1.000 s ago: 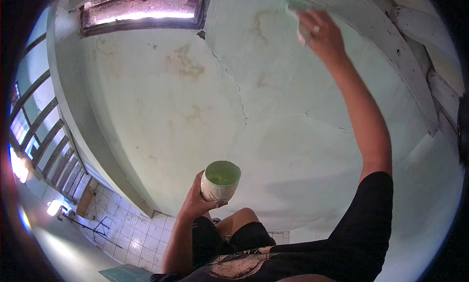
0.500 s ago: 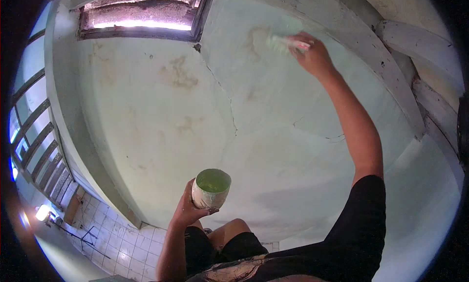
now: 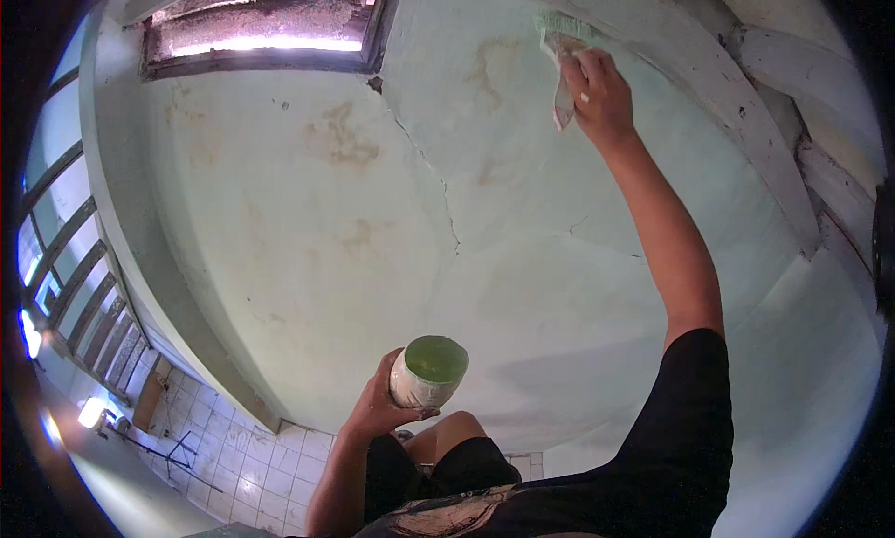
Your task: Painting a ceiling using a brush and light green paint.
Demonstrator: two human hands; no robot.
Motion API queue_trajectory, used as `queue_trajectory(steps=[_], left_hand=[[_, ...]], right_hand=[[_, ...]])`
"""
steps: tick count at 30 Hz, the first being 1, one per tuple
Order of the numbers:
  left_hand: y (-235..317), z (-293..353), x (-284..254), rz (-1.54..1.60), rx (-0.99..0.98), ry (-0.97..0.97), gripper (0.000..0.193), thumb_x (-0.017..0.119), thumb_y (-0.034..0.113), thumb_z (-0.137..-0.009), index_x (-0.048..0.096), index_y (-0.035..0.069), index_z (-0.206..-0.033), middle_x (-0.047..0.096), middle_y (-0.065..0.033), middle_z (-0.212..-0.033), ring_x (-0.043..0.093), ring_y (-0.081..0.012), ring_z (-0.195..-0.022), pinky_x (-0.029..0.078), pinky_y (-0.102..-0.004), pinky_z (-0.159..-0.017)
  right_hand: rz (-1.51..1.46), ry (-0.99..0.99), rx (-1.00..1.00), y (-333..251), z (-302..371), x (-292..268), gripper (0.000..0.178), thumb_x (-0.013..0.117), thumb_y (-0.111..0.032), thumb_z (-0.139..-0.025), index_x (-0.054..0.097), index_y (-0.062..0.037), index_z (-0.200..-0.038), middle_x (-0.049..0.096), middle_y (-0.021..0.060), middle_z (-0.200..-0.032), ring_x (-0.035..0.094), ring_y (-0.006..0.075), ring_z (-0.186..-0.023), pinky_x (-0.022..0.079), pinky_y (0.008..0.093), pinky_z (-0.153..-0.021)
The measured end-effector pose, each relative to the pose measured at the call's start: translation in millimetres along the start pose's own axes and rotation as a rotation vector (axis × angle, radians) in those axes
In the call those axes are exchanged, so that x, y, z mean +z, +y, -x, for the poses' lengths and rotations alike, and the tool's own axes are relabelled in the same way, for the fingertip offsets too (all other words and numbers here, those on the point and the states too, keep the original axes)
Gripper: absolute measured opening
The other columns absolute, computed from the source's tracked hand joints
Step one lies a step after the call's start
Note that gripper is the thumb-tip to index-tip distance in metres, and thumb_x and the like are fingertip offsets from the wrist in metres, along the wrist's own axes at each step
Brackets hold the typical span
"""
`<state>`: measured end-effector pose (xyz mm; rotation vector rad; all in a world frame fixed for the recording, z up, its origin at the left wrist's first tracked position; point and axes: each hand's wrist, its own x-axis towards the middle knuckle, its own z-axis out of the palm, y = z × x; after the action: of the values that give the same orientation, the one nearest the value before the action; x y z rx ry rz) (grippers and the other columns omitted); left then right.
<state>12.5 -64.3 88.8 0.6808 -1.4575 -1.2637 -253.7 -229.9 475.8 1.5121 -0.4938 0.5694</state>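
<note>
High on the pale green wall, my right hand is closed round a paintbrush. Its bristles press against the wall just below a sloping beam, and its pale, red-tipped handle hangs down beside my fingers. Down in front of my lap, my left hand grips a whitish, paint-smeared cup from the side. Light green paint shows inside it. Brown stains mark the wall, and a crack runs down from the window corner.
A dark-framed window sits at the upper left. The sloping beam crosses the upper right. To the lower left are a slatted railing, a lit lamp on a stand, and the white tiled floor.
The brush has moved up the wall and turned, its bristles now upward and its handle hanging down. My left hand and the cup have shifted slightly right and down in the picture.
</note>
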Motion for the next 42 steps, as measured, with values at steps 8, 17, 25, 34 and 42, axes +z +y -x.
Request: queue_trajectory(steps=[8,17,25,34,42], left_hand=[[0,5,2,-0.108,-0.066,0.019,0.097,0.089,0.025,-0.054,0.036,0.004,-0.132,0.057,-0.0154,-0.116,0.055,-0.0249,-0.11,0.044,-0.038,-0.093],[-6,2,4,-0.013,-0.097,0.048,0.095,0.088,0.02,-0.054,0.036,0.003,-0.132,0.055,-0.012,-0.119,0.052,-0.0202,-0.112,0.042,-0.0359,-0.095],[-2,3,7,-0.024,-0.065,0.028,0.099,0.089,0.021,-0.053,0.034,0.003,-0.133,0.055,-0.0124,-0.119,0.053,-0.0219,-0.112,0.043,-0.0362,-0.095],[1,2,10,-0.06,-0.081,0.002,0.097,0.088,0.018,-0.053,0.035,0.004,-0.133,0.054,-0.0127,-0.12,0.052,-0.0213,-0.112,0.043,-0.0363,-0.095],[8,2,13,-0.059,-0.059,0.027,0.094,0.086,0.015,-0.054,0.035,0.004,-0.133,0.054,-0.0115,-0.118,0.052,-0.0201,-0.112,0.042,-0.0351,-0.095]], right_hand=[[-0.349,-0.142,-0.058,-76,89,24,0.028,0.062,-0.01,-0.074,0.061,-0.0087,-0.102,0.06,0.0092,-0.102,0.06,0.0311,-0.092,0.056,0.0361,-0.07],[-0.26,-0.069,0.074,-42,44,-13,0.039,0.066,-0.009,-0.067,0.056,-0.0103,-0.105,0.057,0.0093,-0.101,0.057,0.0307,-0.092,0.055,0.0365,-0.063],[-0.456,-0.315,-0.059,-84,72,-17,0.028,0.06,-0.007,-0.074,0.06,-0.0083,-0.103,0.057,0.0071,-0.098,0.059,0.0274,-0.09,0.055,0.0379,-0.07],[-0.646,-0.8,0.427,7,18,23,0.031,0.069,-0.025,-0.077,0.059,-0.0077,-0.1,0.061,0.0118,-0.097,0.06,0.0287,-0.086,0.048,0.0368,-0.075],[-0.205,-0.239,0.055,-4,18,4,0.031,0.064,-0.017,-0.076,0.062,-0.0105,-0.107,0.061,0.0112,-0.11,0.059,0.0282,-0.099,0.049,0.0372,-0.081]])
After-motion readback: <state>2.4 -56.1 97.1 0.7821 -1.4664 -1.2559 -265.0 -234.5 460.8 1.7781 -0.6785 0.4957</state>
